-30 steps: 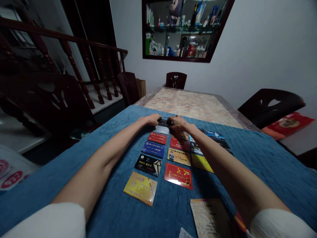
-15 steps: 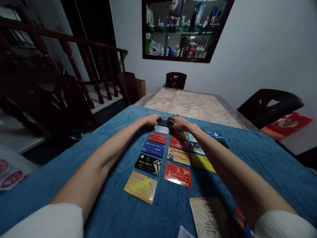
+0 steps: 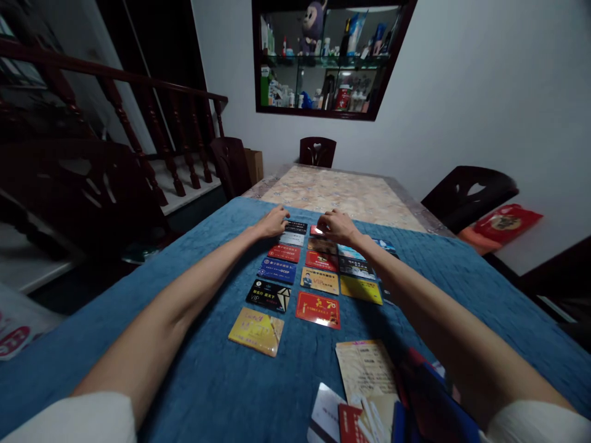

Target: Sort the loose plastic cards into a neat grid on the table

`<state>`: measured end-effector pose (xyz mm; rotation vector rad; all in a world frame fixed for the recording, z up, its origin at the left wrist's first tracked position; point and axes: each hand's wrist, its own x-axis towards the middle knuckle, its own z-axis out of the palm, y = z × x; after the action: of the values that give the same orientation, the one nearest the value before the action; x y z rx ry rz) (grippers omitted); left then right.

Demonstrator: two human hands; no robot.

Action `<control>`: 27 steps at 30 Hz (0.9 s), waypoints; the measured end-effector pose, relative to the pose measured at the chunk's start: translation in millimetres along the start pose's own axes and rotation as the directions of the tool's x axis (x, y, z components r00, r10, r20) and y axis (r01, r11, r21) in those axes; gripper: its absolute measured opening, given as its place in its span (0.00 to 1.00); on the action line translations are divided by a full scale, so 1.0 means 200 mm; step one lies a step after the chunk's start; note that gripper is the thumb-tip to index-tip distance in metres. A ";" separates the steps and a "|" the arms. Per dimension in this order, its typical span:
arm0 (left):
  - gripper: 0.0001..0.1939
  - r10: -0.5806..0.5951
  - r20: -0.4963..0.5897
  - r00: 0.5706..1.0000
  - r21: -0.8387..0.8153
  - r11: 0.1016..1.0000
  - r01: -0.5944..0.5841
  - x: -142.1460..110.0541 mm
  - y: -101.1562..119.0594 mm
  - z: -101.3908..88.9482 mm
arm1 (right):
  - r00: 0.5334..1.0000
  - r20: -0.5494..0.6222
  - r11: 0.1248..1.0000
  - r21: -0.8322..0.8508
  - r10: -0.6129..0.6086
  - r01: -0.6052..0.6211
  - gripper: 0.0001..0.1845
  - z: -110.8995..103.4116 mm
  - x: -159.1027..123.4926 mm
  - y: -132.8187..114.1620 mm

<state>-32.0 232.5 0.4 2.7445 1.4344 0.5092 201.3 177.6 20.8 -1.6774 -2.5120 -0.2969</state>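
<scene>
Bank-style cards lie in columns on a blue cloth (image 3: 184, 363). My left hand (image 3: 273, 223) is at the far end of the left column, fingers apart, beside the left edge of a black card (image 3: 296, 227). My right hand (image 3: 339, 226) has its fingers bent down over a red card (image 3: 316, 230) at the top of the middle column, partly hiding it. Nearer in the left column are a silver card (image 3: 292, 239), a blue card (image 3: 277, 271) and a gold card (image 3: 257, 331). A red card with yellow print (image 3: 318, 309) ends the middle column.
Near my right forearm lie a beige paper booklet (image 3: 367, 369), a white card (image 3: 325, 412) and a dark wallet-like item (image 3: 438, 400). Dark wooden chairs (image 3: 317, 151) stand around the table, and a red bag (image 3: 508, 221) is at the right.
My hands have moved apart. My left hand has eased off the black card, and my right hand now rests over the red card. The view has shifted, showing more of the near items.
</scene>
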 end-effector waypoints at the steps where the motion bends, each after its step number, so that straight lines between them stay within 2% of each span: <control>1: 0.14 0.008 -0.018 1.000 0.000 1.000 -0.008 -0.02 0.02 -0.01 | 1.000 -0.008 1.000 -0.002 0.003 -0.003 0.14 -0.01 -0.03 0.00; 14: 0.12 0.105 -0.152 0.983 0.017 0.994 -0.104 -0.33 0.39 -0.07 | 0.992 -0.123 0.999 0.017 -0.031 0.033 0.11 -0.14 -0.46 -0.02; 20: 0.11 0.195 -0.183 0.964 -0.016 0.979 -0.201 -0.47 0.57 -0.09 | 0.982 -0.185 0.998 0.043 -0.040 0.049 0.11 -0.18 -0.71 -0.03; 27: 0.10 0.312 -0.199 0.929 -0.068 0.941 -0.331 -0.63 0.83 -0.10 | 0.952 -0.303 0.993 0.085 -0.050 0.080 0.09 -0.18 -0.99 0.00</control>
<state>27.4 32.0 8.3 2.9263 0.9471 0.8406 277.1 -9.0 17.9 -1.3961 -2.3184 -0.3970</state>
